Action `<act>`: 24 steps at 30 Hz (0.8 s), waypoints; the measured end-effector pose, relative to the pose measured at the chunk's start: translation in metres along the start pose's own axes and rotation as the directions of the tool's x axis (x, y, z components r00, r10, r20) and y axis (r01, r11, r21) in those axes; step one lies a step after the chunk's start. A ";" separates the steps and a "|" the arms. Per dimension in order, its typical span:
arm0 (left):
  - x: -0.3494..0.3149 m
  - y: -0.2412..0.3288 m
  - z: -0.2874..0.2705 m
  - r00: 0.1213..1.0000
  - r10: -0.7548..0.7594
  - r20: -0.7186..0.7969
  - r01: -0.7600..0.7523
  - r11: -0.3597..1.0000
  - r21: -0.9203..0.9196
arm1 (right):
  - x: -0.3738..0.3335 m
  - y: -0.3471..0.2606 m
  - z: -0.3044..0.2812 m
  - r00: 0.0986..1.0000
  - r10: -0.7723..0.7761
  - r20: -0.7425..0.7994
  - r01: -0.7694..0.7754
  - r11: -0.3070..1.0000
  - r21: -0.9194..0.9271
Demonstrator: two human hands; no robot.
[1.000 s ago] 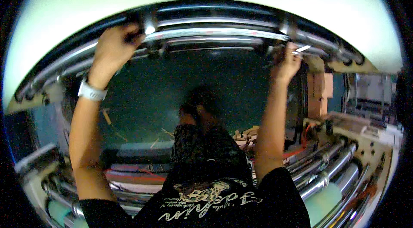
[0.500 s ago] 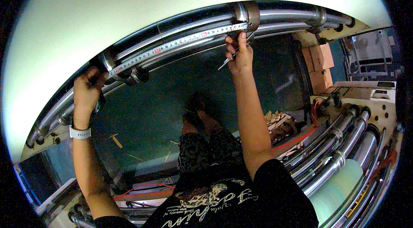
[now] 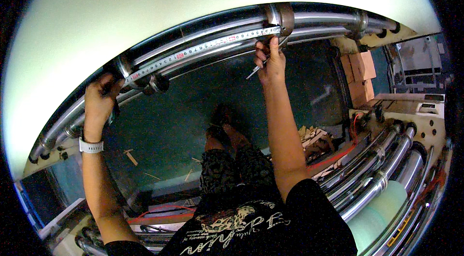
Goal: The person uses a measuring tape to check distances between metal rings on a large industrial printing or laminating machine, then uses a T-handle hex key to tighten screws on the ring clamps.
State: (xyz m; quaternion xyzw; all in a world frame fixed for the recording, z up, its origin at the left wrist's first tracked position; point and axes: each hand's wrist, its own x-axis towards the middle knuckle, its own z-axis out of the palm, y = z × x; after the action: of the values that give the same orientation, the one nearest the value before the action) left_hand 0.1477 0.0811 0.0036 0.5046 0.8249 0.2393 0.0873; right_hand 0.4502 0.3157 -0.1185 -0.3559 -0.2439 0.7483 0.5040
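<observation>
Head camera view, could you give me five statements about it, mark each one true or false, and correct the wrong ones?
1. The white, ruler-marked measuring tape stretches between the left hand and the right hand. True.
2. The right wrist wears a band. False: the white wristband is on the left wrist.
3. A slim silver pen-like tool sticks out from the right hand. True.
4. A pale green cylindrical roll lies at the picture's upper left. False: the roll is at the lower right.
5. Brown cardboard boxes are at the picture's right. True.
</observation>
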 end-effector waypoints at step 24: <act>-0.007 0.005 -0.004 0.998 -0.057 0.000 0.057 0.996 0.066 | 0.001 -0.042 0.018 0.840 -0.536 0.089 0.502 0.702 -0.506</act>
State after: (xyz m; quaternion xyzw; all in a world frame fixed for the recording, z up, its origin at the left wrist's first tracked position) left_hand 0.1531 0.0756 0.0089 0.4835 0.8465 0.2088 0.0782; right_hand 0.4597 0.3325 -0.0772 -0.4169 -0.5067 0.4719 0.5889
